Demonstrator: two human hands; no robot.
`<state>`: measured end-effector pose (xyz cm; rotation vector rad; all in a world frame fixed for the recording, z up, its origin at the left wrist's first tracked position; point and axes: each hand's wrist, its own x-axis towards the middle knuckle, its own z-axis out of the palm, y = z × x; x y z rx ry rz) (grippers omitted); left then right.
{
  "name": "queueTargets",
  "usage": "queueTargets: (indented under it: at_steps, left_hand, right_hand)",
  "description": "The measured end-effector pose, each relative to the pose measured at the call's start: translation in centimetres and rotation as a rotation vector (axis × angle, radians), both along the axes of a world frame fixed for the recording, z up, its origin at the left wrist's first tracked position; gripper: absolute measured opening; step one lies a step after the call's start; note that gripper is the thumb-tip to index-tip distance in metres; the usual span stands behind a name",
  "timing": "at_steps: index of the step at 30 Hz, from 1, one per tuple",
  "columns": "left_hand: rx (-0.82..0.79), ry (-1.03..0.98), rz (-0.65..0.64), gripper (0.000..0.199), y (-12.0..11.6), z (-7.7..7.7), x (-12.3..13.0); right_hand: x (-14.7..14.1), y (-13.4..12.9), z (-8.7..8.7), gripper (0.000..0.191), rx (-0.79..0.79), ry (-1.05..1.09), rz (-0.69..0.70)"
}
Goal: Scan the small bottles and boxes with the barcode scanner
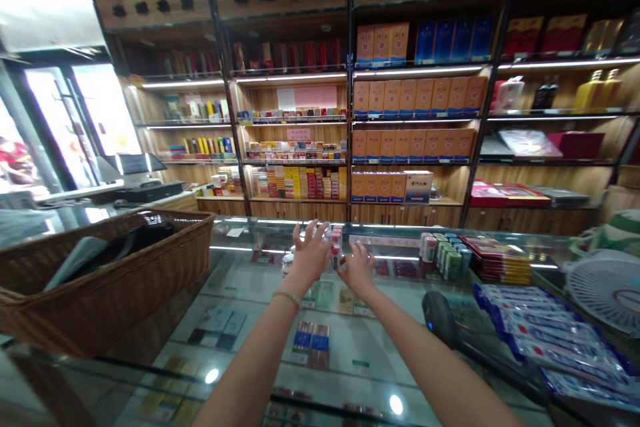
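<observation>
The left hand [311,257] and right hand [359,271] are both bare, with slender fingers and thumbs; their nails are too small to make out clearly. A single thin band [287,297] circles the left wrist, pale and yellowish, slightly shiny, narrow and rounded like a bangle or cord, its exact material unclear. Both forearms are bare and smooth in outline, slim at the wrists and broader toward the elbows.

Head view, looking forward and down
</observation>
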<state>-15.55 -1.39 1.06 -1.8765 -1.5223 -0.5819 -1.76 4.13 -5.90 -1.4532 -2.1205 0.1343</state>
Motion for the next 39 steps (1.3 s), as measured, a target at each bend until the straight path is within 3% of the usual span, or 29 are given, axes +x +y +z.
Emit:
queueTargets:
  at_steps: [10,16,21,28,33,36,39]
  left_hand:
    - [-0.018,0.063,0.075,0.017,1.8,0.5,0.5]
    - [-0.014,0.009,0.072,0.02,2.4,-0.2,0.5]
    - [-0.002,-0.016,0.081,0.02,2.6,-0.9,0.2]
    - [-0.027,-0.054,0.075,0.028,2.4,-0.7,0.5]
    - [-0.003,-0.076,0.089,0.046,2.1,-0.6,0.5]
    - [0.015,-0.098,0.096,0.054,1.7,-0.6,0.4]
    - [0.029,-0.117,0.098,0.056,1.3,-0.6,0.5]
  right_hand:
    - [-1.0,1.0,0.7,0.02,0.04,-0.033,-0.031]
    - [-1.3,1.1,1.1,0.02,0.059,-0.045,-0.045]
    - [-1.4,1.4,0.9,0.021,0.071,-0.045,-0.055]
    - [-1.5,1.8,0.3,0.025,0.09,-0.034,-0.062]
    - [-1.4,1.9,0.6,0.052,0.079,-0.025,-0.111]
    - [-0.6,1.9,1.3,0.076,0.053,-0.045,-0.122]
    - [0.7,1.6,2.4,0.087,0.055,-0.072,-0.089]
